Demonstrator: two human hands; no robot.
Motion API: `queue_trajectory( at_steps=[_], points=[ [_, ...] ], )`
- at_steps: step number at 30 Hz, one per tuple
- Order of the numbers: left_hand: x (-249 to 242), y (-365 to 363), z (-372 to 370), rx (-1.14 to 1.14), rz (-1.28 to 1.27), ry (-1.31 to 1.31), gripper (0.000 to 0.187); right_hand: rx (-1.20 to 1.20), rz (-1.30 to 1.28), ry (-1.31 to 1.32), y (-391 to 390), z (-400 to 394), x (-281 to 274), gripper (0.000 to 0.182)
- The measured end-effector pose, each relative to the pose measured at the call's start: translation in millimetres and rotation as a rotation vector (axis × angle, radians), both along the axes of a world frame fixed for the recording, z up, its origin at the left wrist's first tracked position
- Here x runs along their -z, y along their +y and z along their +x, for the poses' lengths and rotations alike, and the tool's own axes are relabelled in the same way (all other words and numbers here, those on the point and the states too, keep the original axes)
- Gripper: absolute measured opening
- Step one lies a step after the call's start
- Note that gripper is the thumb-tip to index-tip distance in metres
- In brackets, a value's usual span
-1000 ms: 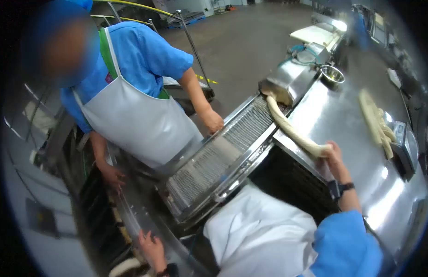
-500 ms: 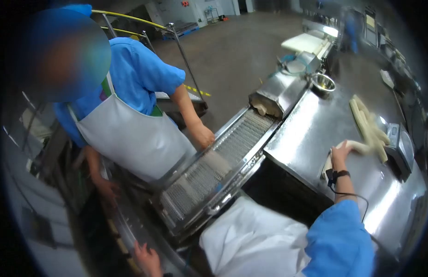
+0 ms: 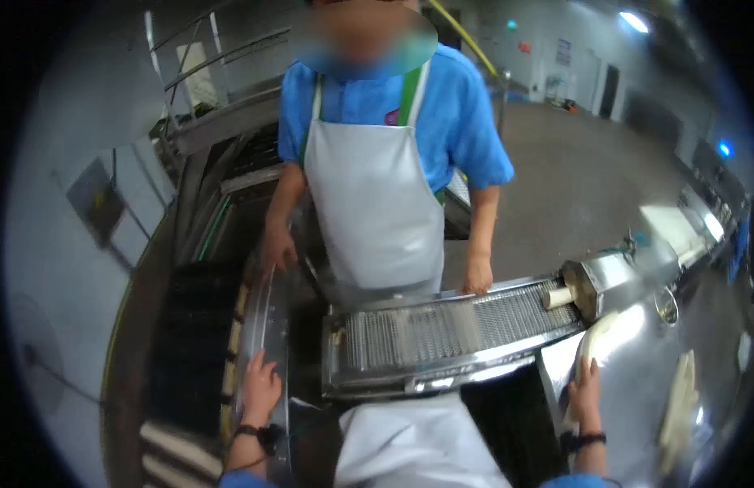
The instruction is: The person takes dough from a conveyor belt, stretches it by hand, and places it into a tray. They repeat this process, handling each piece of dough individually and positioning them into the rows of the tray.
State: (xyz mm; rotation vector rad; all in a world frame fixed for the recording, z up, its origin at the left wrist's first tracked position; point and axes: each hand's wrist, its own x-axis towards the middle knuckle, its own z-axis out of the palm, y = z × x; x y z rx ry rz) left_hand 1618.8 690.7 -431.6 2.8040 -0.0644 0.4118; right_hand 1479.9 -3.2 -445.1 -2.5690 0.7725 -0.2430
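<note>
My left hand (image 3: pixel 261 386) lies on the metal rail (image 3: pixel 261 325) at the left, fingers apart, holding nothing. On the steel table, my right hand (image 3: pixel 586 392) is closed over a long pale dough rope (image 3: pixel 596 335), which stretches forward from the fingers. Its near part is partly hidden beneath the hand. Between my hands and the co-worker runs a wire-mesh conveyor (image 3: pixel 442 332). At its right end a short dough piece (image 3: pixel 559 298) sticks out of the mouth of a metal machine (image 3: pixel 609 285).
Across the conveyor stands a co-worker in a white apron (image 3: pixel 377 203), one hand (image 3: pixel 478 275) at the conveyor's edge. More dough ropes (image 3: pixel 678 407) lie on the steel table (image 3: pixel 629 407) at right. A metal bowl (image 3: pixel 666 306) sits behind. Pale strips (image 3: pixel 181 451) show at lower left.
My view has swung left, toward the co-worker. My right hand has brought the dough rope away from the other ropes, nearer the conveyor. The dough at the machine mouth sticks out further.
</note>
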Motion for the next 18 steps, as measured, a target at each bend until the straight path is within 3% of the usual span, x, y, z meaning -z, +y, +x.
queue_trajectory(
  at_steps=[4,6,10,12,14,18],
  points=[
    [-1.7,-0.3,-3.8,0.001,-0.012,-0.038,0.024,-0.087,-0.062,-0.096,20.8,-26.8,-5.9,0.071],
    [-3.1,-0.7,-3.4,0.015,0.011,-0.055,0.023,-0.005,-0.188,-0.108,21.3,-41.4,-8.8,0.064],
    [-2.2,1.6,-4.6,0.025,-0.013,-0.086,0.023,0.030,-0.158,-0.141,-8.6,-78.3,12.8,0.056],
    [-3.1,0.9,-2.2,0.017,-0.031,-0.045,0.023,0.174,0.166,-0.484,-52.9,-90.7,51.3,0.049],
    [-2.8,0.7,-1.5,0.007,-0.038,-0.042,0.023,0.364,0.638,-0.328,-78.4,-105.1,26.2,0.035],
    [-1.1,1.0,-4.9,0.016,-0.022,-0.062,0.022,0.163,0.356,-0.269,-65.2,-120.4,-7.3,0.056]
  ],
)
